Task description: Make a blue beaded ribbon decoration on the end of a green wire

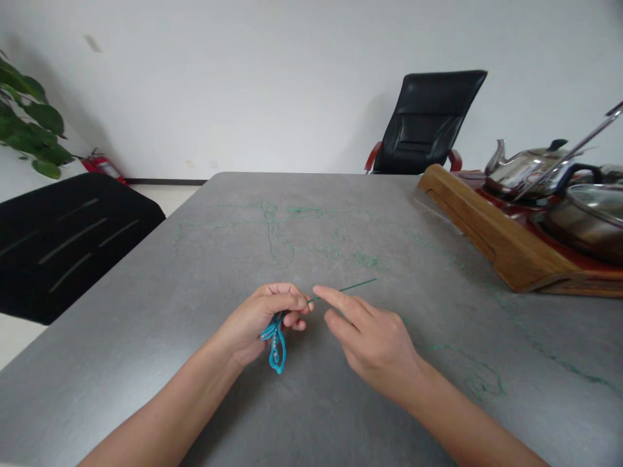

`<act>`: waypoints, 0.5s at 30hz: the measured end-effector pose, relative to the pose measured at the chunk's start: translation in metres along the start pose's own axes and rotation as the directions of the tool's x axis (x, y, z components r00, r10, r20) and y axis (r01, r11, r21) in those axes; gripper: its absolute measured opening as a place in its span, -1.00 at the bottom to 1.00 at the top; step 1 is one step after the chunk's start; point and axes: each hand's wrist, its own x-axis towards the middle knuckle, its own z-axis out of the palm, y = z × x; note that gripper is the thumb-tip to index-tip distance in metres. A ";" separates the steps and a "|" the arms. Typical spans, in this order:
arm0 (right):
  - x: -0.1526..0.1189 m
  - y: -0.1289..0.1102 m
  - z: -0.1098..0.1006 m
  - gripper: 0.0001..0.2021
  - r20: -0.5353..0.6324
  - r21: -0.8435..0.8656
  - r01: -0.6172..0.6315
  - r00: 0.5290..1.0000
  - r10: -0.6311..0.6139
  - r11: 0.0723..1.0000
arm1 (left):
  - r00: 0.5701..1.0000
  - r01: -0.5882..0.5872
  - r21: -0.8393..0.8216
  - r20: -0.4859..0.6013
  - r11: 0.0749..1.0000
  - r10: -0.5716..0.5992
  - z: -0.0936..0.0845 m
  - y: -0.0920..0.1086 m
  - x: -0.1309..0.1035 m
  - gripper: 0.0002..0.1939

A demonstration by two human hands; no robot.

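Note:
My left hand (272, 314) is closed on a blue looped ornament (276, 347) with small beads, whose loops hang below the fingers. From its fingertips a thin, stiff green strand (359, 284) points up and to the right. My right hand (367, 331) is just to the right, its index finger stretched out against or very near the strand and its other fingers bent. Whether it touches the strand cannot be made out. Fine green thread (280, 240) lies in loose tangles on the grey table (219, 272) beyond my hands.
A wooden tray (491, 240) with a metal kettle (530, 168) and a lidded pot (594, 214) stands at the right. Behind the table is a black chair (426, 123); another black chair (73, 240) is at the left, near a plant (34, 117). More thread trails rightwards.

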 end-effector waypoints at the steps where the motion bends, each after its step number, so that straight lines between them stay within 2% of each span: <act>1: -0.001 0.001 0.001 -0.72 0.007 0.017 0.005 1.000 -0.005 1.000 | 1.000 -0.003 -0.003 -0.002 1.000 0.003 0.000 0.000 0.000 -0.93; 5: -0.001 0.003 0.005 -0.73 0.017 0.044 0.014 1.000 -0.014 0.999 | 1.000 -0.005 -0.022 -0.022 1.000 0.004 0.001 0.000 0.002 -0.94; 11: 0.000 0.002 0.010 -0.70 -0.002 -0.015 0.031 1.000 -0.031 0.999 | 0.997 0.053 -0.073 -0.047 0.996 -0.057 0.005 -0.003 0.001 -0.90; 15: 0.001 0.000 0.011 -0.69 -0.016 -0.029 0.006 1.000 -0.006 1.000 | 0.996 -0.027 0.006 -0.087 1.000 0.027 0.008 -0.006 0.000 -0.89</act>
